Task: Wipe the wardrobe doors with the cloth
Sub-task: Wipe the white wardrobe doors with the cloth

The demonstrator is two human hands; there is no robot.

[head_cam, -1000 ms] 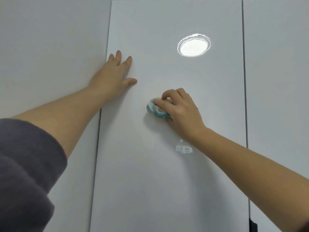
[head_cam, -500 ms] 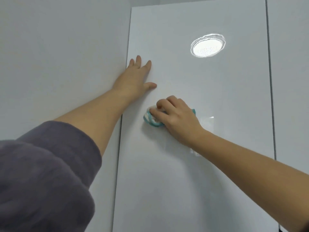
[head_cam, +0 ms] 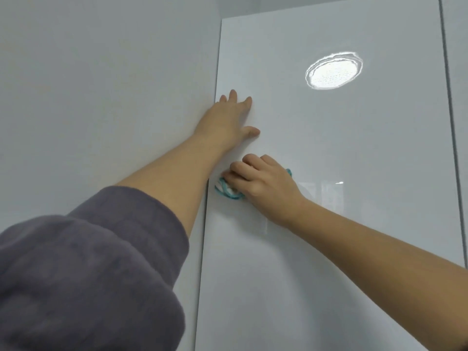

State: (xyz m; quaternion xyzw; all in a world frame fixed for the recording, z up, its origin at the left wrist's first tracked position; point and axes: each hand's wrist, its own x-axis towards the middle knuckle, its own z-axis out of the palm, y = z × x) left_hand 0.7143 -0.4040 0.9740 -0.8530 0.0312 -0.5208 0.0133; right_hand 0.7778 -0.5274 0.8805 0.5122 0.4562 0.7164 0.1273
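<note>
Doors: two in view. The glossy white door point(head_cam: 329, 236) fills the middle and right. A sliver of a second door point(head_cam: 460, 97) shows at the right edge, past a thin dark seam point(head_cam: 453, 138).
Cloth: one cloth point(head_cam: 226, 193), white with teal edging. It is bunched small and pressed against the door at its left edge, about halfway up the visible part. Most of it is hidden under the right hand. A teal tip pokes out on the far side of that hand.
Right hand: the right hand point(head_cam: 266, 184) has its fingers curled over the cloth, gripping it against the door. Its forearm is bare and comes in from the lower right corner.
Left hand: the left hand point(head_cam: 228, 120) lies flat at the door's left edge, above the cloth and apart from it. Its fingers are straight, its thumb is spread to the right, and it holds nothing.
Sleeve: one grey-purple sleeve point(head_cam: 88, 274) is on the left arm, pushed up off the forearm. It fills the lower left corner.
Wall: one matte grey wall point(head_cam: 101, 97) lies left of the door.
Reflections: one bright round lamp glare point(head_cam: 333, 70) shows near the door's upper right. One faint pale rectangle point(head_cam: 329, 193) shows just right of the right hand.
</note>
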